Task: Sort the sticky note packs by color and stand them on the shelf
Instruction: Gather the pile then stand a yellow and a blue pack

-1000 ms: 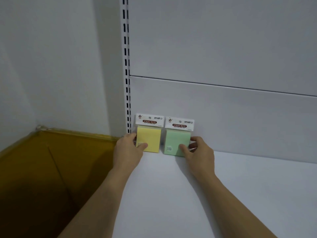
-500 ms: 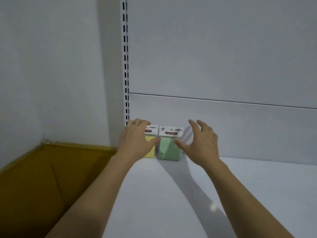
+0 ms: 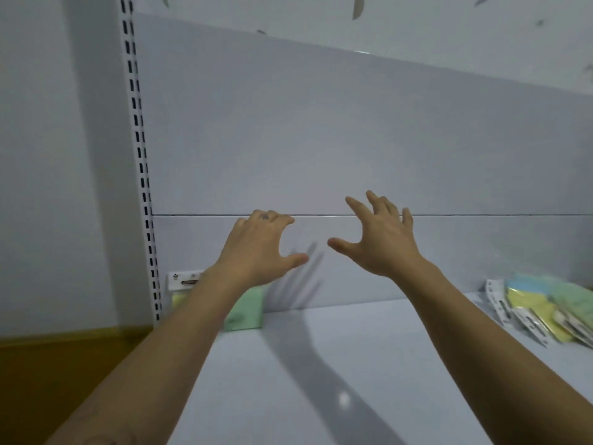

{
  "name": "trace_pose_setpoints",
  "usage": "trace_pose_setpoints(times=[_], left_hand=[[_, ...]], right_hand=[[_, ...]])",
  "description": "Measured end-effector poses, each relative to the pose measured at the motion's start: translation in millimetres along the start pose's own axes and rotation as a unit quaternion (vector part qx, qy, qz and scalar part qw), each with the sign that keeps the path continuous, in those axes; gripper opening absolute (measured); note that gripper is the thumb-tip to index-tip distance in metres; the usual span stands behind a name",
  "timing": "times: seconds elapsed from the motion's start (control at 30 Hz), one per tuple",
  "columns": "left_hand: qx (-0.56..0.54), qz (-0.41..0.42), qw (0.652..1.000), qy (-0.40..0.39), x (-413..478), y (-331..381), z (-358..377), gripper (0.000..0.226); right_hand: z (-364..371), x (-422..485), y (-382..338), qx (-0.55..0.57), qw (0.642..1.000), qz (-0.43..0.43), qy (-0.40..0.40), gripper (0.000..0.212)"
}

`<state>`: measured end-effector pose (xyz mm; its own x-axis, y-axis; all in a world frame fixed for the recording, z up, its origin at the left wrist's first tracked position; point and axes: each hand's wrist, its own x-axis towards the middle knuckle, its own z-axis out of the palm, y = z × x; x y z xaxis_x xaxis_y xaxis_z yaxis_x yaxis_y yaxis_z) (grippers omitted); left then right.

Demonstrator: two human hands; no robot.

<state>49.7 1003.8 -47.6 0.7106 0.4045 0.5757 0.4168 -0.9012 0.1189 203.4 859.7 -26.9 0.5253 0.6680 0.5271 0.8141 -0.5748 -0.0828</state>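
A yellow sticky note pack [image 3: 179, 290] and a green sticky note pack [image 3: 248, 311] stand side by side against the back panel at the shelf's left end, both partly hidden by my left forearm. My left hand [image 3: 261, 248] hovers above and in front of them, fingers spread, holding nothing. My right hand [image 3: 378, 239] is raised to its right, also open and empty. A heap of loose packs [image 3: 552, 308] in yellow, green and blue lies on the white shelf [image 3: 321, 380] at the far right.
A slotted white upright [image 3: 141, 162] runs up the left edge of the back panel. A brown cardboard box [image 3: 48, 364] sits lower left, beside the shelf. A wide stretch of shelf lies between the standing packs and the heap.
Both hands have let go of the two standing packs and risen away from them with fingers spread. The view has swung right, bringing the loose heap into sight.
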Motion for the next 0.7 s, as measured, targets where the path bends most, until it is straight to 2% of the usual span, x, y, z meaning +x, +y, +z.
trace_pose_setpoints(times=[0.4,0.7], left_hand=[[-0.036,0.079,0.996,-0.034,32,105,34,0.074],[-0.044,0.109,0.992,-0.036,46,224,45,0.071]], right_hand=[[-26,-34,113,-0.027,0.995,0.096,-0.016,0.084],[-59,-75,224,-0.012,0.99,0.137,-0.012,0.082]])
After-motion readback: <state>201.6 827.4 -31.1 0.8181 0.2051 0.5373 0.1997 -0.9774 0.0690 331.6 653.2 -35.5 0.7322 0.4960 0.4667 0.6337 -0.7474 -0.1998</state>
